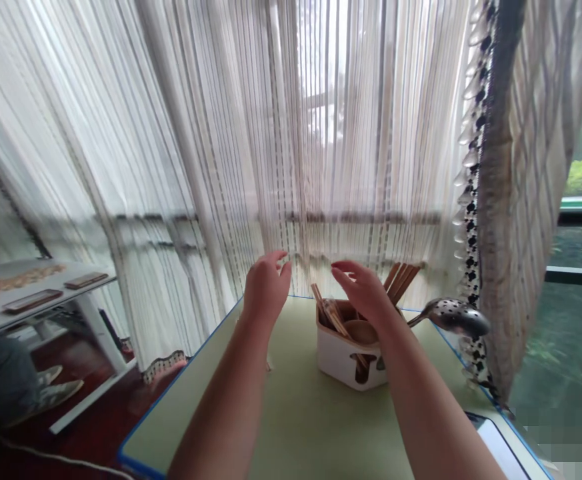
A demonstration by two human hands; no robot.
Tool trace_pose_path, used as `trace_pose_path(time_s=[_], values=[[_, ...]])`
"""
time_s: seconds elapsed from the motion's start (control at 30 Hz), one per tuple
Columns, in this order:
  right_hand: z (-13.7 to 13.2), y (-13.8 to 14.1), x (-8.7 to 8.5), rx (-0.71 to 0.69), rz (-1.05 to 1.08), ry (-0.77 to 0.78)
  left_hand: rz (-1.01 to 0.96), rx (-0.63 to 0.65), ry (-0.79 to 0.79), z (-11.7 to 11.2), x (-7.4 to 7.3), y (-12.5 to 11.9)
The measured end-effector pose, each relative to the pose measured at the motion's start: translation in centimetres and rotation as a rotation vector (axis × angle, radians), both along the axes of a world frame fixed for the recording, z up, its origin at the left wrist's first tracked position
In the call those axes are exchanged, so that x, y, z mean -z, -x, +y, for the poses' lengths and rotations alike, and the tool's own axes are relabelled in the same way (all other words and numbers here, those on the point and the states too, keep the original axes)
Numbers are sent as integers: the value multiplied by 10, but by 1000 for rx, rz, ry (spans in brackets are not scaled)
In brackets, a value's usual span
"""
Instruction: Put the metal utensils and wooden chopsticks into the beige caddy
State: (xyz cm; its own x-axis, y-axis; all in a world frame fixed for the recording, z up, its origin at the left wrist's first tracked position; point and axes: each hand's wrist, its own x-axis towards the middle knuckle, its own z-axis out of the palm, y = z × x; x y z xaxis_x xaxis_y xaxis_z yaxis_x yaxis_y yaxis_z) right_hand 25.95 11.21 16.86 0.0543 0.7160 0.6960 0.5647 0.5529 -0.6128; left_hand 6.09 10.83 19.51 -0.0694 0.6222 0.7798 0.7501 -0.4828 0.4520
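My left hand (265, 288) is raised over the far part of the pale green table (301, 420), fingers loosely curled and apart, holding nothing. My right hand (363, 290) hovers just above a white utensil holder (343, 357), fingers spread and empty. The holder contains wooden chopsticks (399, 280), a wooden spoon (359, 330) and a perforated metal ladle (455, 317) that sticks out to the right. Both hands face each other, a hand's width apart, near the curtain.
Sheer striped curtains (251, 147) hang right behind the table. A darker drape with bead trim (508, 200) is on the right beside a window. To the left stand a white side table (35, 300) and a seated person's shoes (53, 393). A white object (495, 447) lies at the table's right edge.
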Motion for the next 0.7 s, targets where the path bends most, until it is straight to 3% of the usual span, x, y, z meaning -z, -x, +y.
trace_pose_path(time_s=[0.07, 0.13, 0.2, 0.27, 0.37, 0.47, 0.53, 0.6, 0.7], values=[[-20, 8, -13, 60, 82, -170, -87, -53, -105, -7, 7, 20], [-47, 26, -23, 61, 178, -360, -191, -80, -190, -9, 26, 45], [-72, 53, -26, -58, 227, -498, -272, -153, -252, -5, 54, 73], [-88, 86, -15, -251, 145, -475, -324, -276, -247, 1, 85, 102], [-91, 135, 30, -403, -80, -314, -325, -407, -176, 8, 128, 136], [-74, 164, 93, -329, -333, -159, -309, -495, -28, 15, 157, 150], [-59, 171, 128, -272, -525, -54, -269, -469, 73, 19, 169, 147], [-45, 170, 149, -184, -642, 73, -221, -401, 156, 23, 178, 139], [-33, 164, 156, -59, -727, 195, -180, -315, 218, 28, 186, 126]])
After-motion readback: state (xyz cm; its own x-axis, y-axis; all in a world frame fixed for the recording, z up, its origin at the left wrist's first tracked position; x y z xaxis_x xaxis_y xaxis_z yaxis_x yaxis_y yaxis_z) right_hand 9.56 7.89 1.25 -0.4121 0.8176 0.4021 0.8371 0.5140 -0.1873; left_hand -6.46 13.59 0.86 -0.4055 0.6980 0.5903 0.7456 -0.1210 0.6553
